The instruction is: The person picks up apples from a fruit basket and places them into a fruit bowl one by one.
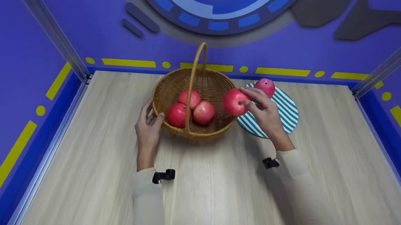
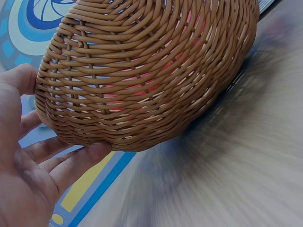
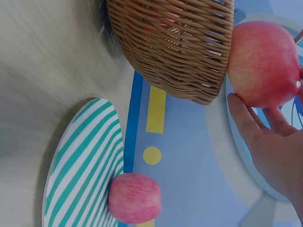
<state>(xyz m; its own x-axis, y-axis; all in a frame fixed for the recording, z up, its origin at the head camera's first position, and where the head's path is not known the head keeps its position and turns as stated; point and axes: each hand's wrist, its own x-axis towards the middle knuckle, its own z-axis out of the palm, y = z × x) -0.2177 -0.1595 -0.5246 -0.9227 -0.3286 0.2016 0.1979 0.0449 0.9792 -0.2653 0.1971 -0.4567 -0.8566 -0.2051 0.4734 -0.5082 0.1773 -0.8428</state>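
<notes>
A brown wicker basket (image 1: 199, 134) with a tall arched handle holds 3 red apples, one of them an apple (image 1: 204, 112) right of the handle. My left hand (image 1: 149, 128) grips the basket's left side, thumb at the rim and fingers along the outer wall, as the left wrist view shows. Over the basket's right rim, my right hand (image 1: 264, 112) pinches another red apple (image 3: 262, 64) between thumb and fingers. One more apple (image 3: 135, 197) sits at the back of a round green-and-white striped board (image 1: 288, 112), partly behind the right hand.
The light wooden table (image 1: 203, 188) is bounded at the back by a blue wall (image 1: 98, 28) with yellow markings. Side panels with metal edges stand left and right. A black wrist mount (image 1: 164, 175) sits on the left sleeve, another on the right.
</notes>
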